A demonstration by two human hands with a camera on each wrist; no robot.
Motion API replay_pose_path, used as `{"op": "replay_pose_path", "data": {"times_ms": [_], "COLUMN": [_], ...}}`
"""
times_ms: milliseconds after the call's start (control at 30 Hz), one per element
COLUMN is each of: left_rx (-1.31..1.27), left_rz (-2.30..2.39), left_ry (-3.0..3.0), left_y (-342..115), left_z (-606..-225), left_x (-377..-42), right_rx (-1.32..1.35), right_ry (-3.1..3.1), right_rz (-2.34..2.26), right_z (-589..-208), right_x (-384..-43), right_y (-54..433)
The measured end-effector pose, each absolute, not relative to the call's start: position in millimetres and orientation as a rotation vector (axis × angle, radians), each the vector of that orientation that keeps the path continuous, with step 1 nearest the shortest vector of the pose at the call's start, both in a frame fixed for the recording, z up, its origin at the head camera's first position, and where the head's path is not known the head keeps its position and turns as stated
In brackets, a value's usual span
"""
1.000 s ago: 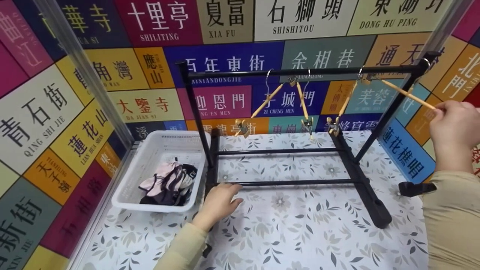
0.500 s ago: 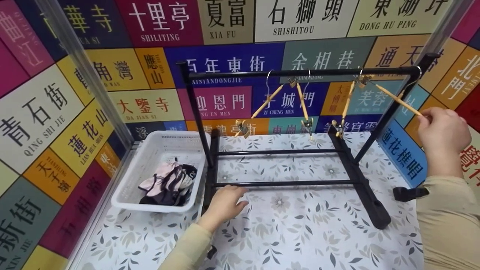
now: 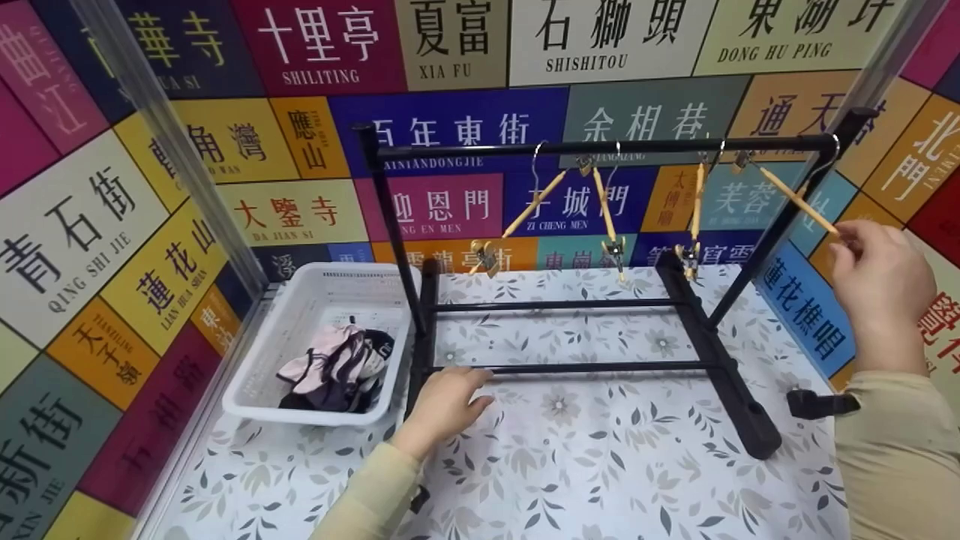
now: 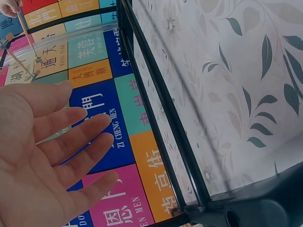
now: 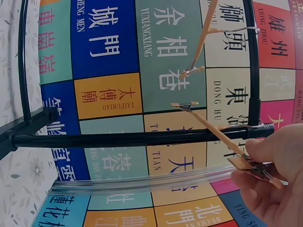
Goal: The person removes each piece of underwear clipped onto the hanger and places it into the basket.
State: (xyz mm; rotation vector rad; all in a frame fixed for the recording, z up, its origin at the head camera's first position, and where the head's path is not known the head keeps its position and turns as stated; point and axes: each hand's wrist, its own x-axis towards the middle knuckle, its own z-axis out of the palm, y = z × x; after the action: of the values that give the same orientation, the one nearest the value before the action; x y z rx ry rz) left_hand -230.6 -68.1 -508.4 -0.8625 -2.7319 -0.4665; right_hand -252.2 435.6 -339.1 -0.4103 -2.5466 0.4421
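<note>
My right hand (image 3: 885, 285) pinches the outer end of a slim wooden clip hanger (image 3: 799, 200), whose hook sits at the right end of the rack's top bar. In the right wrist view, the thumb and fingers close around the clip (image 5: 255, 169) at that end. The hanger's other clip (image 5: 184, 106) is free. Left of it hang several similar hangers (image 3: 697, 202), with nothing in their clips. My left hand (image 3: 448, 405) is near the left end of the rack's lower front bar (image 3: 600, 367). Its fingers (image 4: 90, 135) are spread and loosely bent in the left wrist view, holding nothing.
A black garment rack (image 3: 780, 232) stands on a leaf-patterned tabletop (image 3: 600, 465). Left of it, a white plastic basket (image 3: 262, 401) contains crumpled pink and black cloth (image 3: 337, 367). Colourful sign-covered walls (image 3: 450, 45) enclose the back and sides. A black piece (image 3: 821, 403) lies beside the right sleeve.
My right hand has moved slightly left, and the held hanger's hook has shifted left along the top bar. The neighbouring hanger has swung toward the right. My left hand has barely moved.
</note>
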Motion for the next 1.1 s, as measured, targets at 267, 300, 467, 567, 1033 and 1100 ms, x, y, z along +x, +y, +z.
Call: {"op": "replay_pose_path", "data": {"times_ms": [267, 300, 467, 567, 1033, 1100], "left_rx": [-0.860, -0.858, -0.841, -0.834, -0.798, -0.792], "left_rz": [-0.479, -0.481, -0.485, -0.489, -0.496, -0.504], "left_ry": [-2.694, -2.690, -2.678, -2.682, -2.679, -2.675], "left_y": [-76, -77, -80, -82, -87, -87], "left_z": [-508, -508, -504, -499, -490, -489], "left_x": [-233, -233, -233, -233, -235, -236], "right_rx": [-0.385, -0.383, -0.331, -0.266, 0.006, 0.028], "right_ry": [-2.507, -2.504, -2.469, -2.415, -2.312, -2.322], "right_rz": [0.401, 0.392, 0.331, 0.301, 0.365, 0.370], "right_z": [-348, -350, -358, -365, -395, -399], "right_x": [-236, -234, -221, -215, -207, -207], "right_y": [428, 427, 418, 411, 386, 381]}}
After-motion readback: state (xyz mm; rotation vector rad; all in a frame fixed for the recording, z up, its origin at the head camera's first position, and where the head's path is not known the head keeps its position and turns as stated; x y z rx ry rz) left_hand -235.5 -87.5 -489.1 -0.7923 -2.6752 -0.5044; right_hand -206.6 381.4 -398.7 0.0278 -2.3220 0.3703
